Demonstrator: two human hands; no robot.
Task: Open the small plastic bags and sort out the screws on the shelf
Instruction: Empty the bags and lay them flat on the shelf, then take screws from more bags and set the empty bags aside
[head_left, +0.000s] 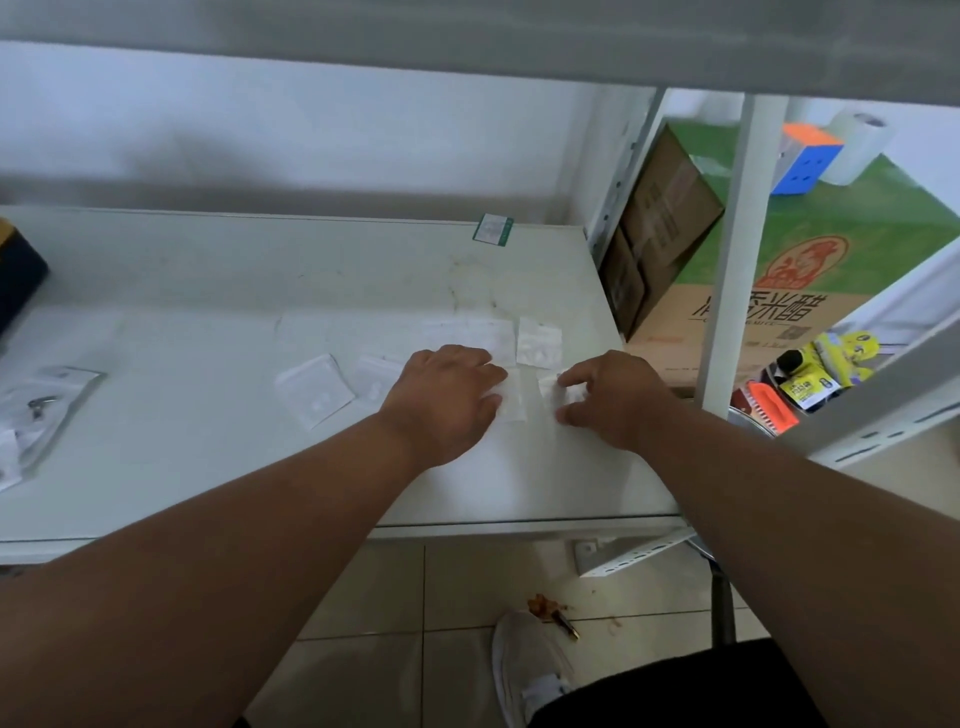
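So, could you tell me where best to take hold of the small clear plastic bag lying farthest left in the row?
Probably pinch the near left corner of the small clear plastic bag from the front: it lies flat, slightly skewed, with bare white shelf around it.

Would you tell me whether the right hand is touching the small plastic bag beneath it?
Touching: the head view shows the right hand pinching the small plastic bag between fingertip and thumb.

Soft, even daylight, brightest toward two o'clock. A broad dim shadow lies along the wall (260, 171) at eleven o'clock. The whole picture is slightly soft; wide-angle bending curves the shelf (208, 291) edges.
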